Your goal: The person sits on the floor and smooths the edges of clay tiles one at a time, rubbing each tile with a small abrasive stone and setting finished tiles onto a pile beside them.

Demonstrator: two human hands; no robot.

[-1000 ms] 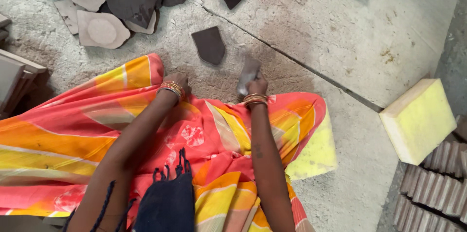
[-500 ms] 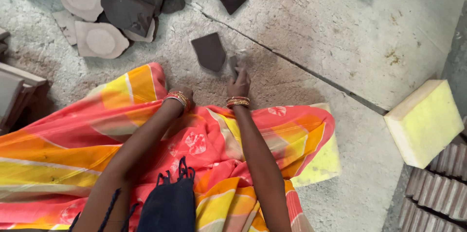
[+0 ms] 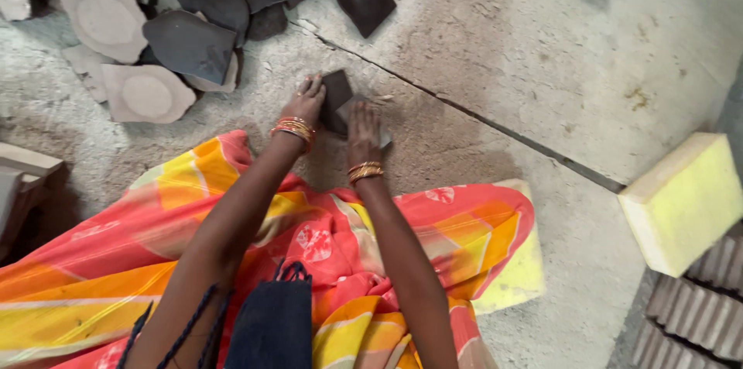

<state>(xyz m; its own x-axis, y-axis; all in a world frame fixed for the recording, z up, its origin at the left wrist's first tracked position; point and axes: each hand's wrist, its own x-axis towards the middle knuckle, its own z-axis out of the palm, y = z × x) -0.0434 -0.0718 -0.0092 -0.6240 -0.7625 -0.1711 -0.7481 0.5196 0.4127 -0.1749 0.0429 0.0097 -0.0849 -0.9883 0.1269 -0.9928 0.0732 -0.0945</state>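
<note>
— What have the hands got hold of?

— A dark, flat, roughly five-sided slab [image 3: 337, 98] lying on the floor just ahead of the knees. One corner points away from the person, toward the pile; its long axis runs near to far, tilted a little leftward.

— And the grip?

— The left hand [image 3: 307, 102] rests open on the slab's left edge, fingers spread flat, not clasped. The right hand [image 3: 362, 130] presses down with fingers curled over a small grey piece [image 3: 381, 135] at the slab's near right corner; whether it truly grips that piece I cannot tell.

— The ground?

— A rough concrete floor [image 3: 542, 51], dusty, with a crack [image 3: 480, 117] running diagonally from the pile toward the right.

— Counts, left to right?

— Two pale pieces with round imprints [image 3: 104, 17], about seven dark slabs heaped at the top [image 3: 190, 44], one bright cloth [image 3: 193, 237] over the lap, one yellow block [image 3: 681, 202], a stack of ridged grey tiles [image 3: 700, 311] at the lower right.
</note>
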